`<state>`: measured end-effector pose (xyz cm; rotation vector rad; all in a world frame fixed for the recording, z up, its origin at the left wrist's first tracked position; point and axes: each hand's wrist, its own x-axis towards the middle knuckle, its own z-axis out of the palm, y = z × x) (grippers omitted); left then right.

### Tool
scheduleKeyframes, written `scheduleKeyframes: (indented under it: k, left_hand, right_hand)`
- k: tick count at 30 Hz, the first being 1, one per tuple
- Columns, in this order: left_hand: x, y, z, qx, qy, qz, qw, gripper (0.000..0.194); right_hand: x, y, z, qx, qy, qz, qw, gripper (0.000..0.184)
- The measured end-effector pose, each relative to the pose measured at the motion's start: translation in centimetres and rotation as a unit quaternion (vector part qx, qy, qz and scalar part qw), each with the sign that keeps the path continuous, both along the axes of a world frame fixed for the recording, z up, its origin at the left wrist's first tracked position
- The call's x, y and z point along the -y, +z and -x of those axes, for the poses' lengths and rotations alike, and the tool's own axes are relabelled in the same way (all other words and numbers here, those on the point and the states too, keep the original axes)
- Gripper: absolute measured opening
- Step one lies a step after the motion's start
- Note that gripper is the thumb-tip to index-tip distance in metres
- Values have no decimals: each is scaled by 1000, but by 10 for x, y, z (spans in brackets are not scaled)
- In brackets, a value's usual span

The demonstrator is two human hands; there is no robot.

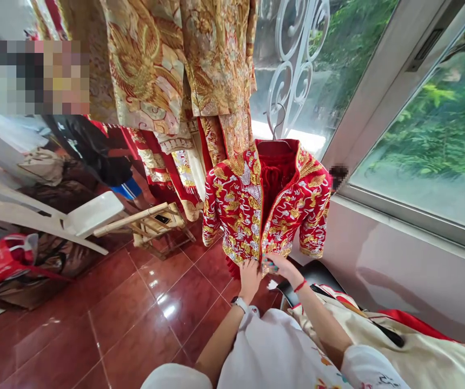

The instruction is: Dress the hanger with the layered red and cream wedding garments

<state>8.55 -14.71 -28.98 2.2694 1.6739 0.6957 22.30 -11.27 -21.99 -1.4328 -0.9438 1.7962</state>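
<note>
A red jacket (267, 202) with heavy gold and silver embroidery hangs on a hanger in front of the window grille. Its front is parted at the top and meets at the bottom hem. My left hand (250, 276) pinches the left side of the hem, fingers closed on the cloth. My right hand (280, 266), with a red string on the wrist, grips the right side of the hem right beside it. A watch sits on my left wrist.
More gold and red embroidered garments (167, 70) hang at upper left. A white plastic chair (90, 213) and a small wooden stool (155, 221) stand on the red tiled floor. A red bag (1, 259) lies at left. Another person stands behind. Cream cloth (398, 346) lies at right.
</note>
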Motion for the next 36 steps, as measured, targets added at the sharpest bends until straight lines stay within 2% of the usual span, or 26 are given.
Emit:
scheduleKeyframes:
  k: [3, 5, 10, 12, 14, 19, 21, 24, 29, 33, 36]
  left_hand:
    - [-3, 2, -8, 20, -2, 3, 1000, 17]
    - [-8, 7, -12, 26, 7, 15, 1000, 18]
    - [-33, 35, -16, 33, 77, 14, 996, 11]
    - [-44, 43, -20, 20, 59, -3, 998, 5]
    - [-50, 46, -26, 10, 28, -22, 999, 9]
    - [-44, 37, -46, 38, 38, -65, 996, 10]
    - [-42, 39, -54, 47, 45, -68, 996, 8]
    - [-48, 54, -64, 66, 60, -57, 994, 4]
    - [-73, 88, -76, 120, 93, -72, 986, 4]
    - [-84, 94, -80, 119, 77, -94, 985, 12]
    - [-83, 93, -82, 126, 65, -111, 984, 16]
  right_hand:
    - [-25, 17, -12, -10, -33, -33, 999, 41]
    - [-31, 24, -10, -5, -50, -54, 997, 38]
    - [-9, 22, 3, 3, -56, -59, 997, 34]
    - [-3, 23, -1, 0, -51, -58, 997, 35]
    - [-5, 28, -11, -6, -41, -59, 997, 38]
    - [-38, 64, -46, -34, -23, -87, 995, 40]
    - [-51, 80, -54, -45, -27, -118, 992, 36]
    - [-57, 92, -58, -48, -26, -143, 988, 32]
    - [-41, 89, -51, -44, -33, -141, 989, 36]
    - [-39, 97, -51, -62, -53, -149, 986, 40]
    - [-54, 121, -55, -76, -62, -160, 982, 38]
